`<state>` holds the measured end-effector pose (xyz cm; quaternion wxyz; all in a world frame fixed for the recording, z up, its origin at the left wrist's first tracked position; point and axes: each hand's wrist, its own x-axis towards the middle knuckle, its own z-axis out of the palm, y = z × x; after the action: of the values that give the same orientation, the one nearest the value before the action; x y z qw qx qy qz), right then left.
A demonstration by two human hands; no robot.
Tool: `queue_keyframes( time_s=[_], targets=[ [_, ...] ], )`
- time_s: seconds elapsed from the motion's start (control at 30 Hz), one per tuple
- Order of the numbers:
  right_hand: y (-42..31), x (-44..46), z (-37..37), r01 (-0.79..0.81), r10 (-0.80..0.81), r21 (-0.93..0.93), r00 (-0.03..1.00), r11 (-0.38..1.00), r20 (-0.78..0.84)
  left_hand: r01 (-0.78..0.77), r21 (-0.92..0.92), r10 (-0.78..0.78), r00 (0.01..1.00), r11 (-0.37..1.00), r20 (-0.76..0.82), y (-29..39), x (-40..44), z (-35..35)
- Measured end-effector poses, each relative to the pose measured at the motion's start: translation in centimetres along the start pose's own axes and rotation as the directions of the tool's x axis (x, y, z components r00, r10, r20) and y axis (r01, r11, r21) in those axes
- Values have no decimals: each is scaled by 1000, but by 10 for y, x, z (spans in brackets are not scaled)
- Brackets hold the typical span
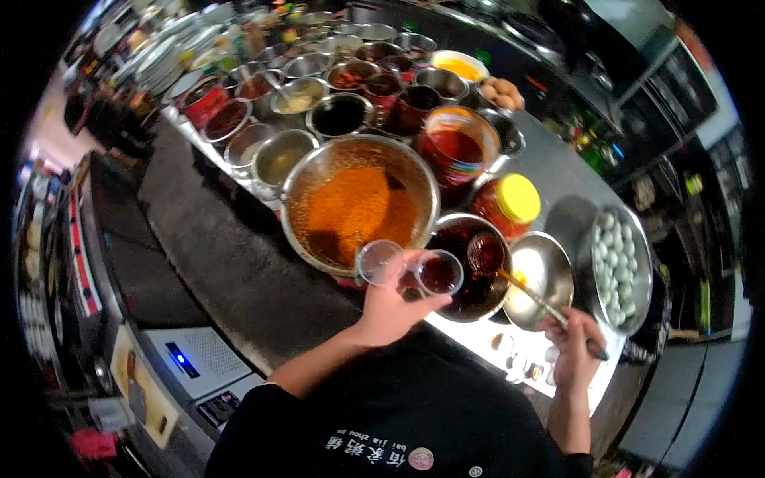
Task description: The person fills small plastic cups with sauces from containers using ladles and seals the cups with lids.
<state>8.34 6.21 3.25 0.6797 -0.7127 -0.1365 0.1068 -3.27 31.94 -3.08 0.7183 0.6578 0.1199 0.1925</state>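
My left hand (389,311) is closed around two small clear plastic cups at the near edge of the big bowl. One plastic cup (378,261) looks empty, and the other cup (439,274) has dark red sauce in it. My right hand (575,344) grips the dark handle end of a ladle (545,306). The ladle's head, with red sauce in it, is over or in a metal bowl of dark red oily sauce (464,303). Just left of that stands a large steel bowl (293,231) holding orange-red powder or paste.
A shiny metal bowl (550,267) stands right of the sauce, before a basin of pale eggs (613,275). A yellow-lidded jar (518,199) and an open sauce tub (456,151) stand behind. Several seasoning bowls (339,116) crowd the back; brown eggs (501,93) sit far right.
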Motion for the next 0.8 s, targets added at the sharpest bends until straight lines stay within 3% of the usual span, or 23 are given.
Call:
queue_keyframes(
  time_s=[0.07,0.3,0.4,0.47,0.53,0.57,0.63,0.67,0.7,0.73,0.77,0.8],
  targets=[
    [17,6,9,-61,68,-152,997,987,40,-67,-52,66,998,996,-18,10,-3,-3],
    [54,26,36,-232,263,-180,948,956,177,-124,-58,116,985,991,-129,22,-26,-47],
    [50,42,27,-130,139,-522,990,843,-23,-137,-48,126,975,989,-185,23,-30,-86],
    [58,56,1,4,-112,-442,969,897,-220,-191,-24,182,960,981,-211,22,-29,-119],
    [16,45,44,1,-211,-443,880,897,-425,-210,-9,203,953,978,-227,17,-28,-157],
    [9,42,64,103,-306,-478,877,873,-370,-208,-18,199,955,978,-218,15,-27,-179],
    [-2,33,144,177,-284,-407,933,896,-221,-170,-1,167,967,985,-192,17,-30,-221],
    [-14,24,202,148,-191,-416,980,897,-63,-180,55,186,971,982,-152,18,-30,-245],
    [9,27,248,377,-346,-404,926,833,150,-186,56,192,972,981,-136,26,-32,-266],
    [-18,21,306,424,-229,-534,890,732,393,-190,54,195,974,980,-116,33,-33,-283],
    [-3,26,344,623,-329,-513,766,591,551,-198,66,205,972,978,-118,38,-35,-301],
    [11,31,380,697,-361,-412,681,587,637,-198,80,206,971,977,-118,42,-38,-319]
  ],
)
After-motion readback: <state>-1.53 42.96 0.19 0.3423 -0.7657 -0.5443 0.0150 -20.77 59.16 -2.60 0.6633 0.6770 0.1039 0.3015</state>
